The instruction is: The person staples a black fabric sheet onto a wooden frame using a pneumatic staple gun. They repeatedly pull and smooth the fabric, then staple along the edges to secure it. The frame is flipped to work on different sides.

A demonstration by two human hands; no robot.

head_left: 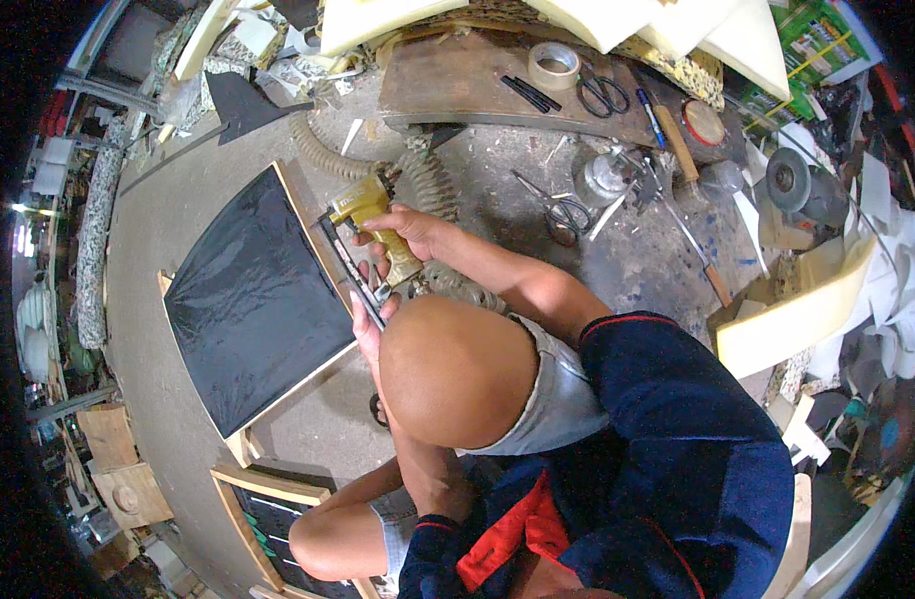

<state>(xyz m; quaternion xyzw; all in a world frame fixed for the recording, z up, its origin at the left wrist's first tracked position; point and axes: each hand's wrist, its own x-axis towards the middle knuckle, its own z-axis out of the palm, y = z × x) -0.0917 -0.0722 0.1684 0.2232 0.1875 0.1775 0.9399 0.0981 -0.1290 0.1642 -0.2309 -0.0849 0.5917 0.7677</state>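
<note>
My right hand (409,232) is wrapped round the body of a yellow pneumatic staple gun (355,205), just past my raised knee. My left hand (363,317) is closed at the lower end of its long metal magazine (347,262); the knee hides part of that hand. Left of the tool, a curved wooden frame covered in black sheet material (258,299) leans at a slant, its pale wood edge close to the magazine. A coiled beige air hose (427,190) runs behind the gun.
A low wooden bench (457,75) bears a tape roll (554,68), black-handled scissors (604,97) and a hammer (675,145). More scissors (557,210) lie on the floor. An angle grinder (805,185) and foam pieces (797,309) are at right. Another wooden frame (268,484) is lower left.
</note>
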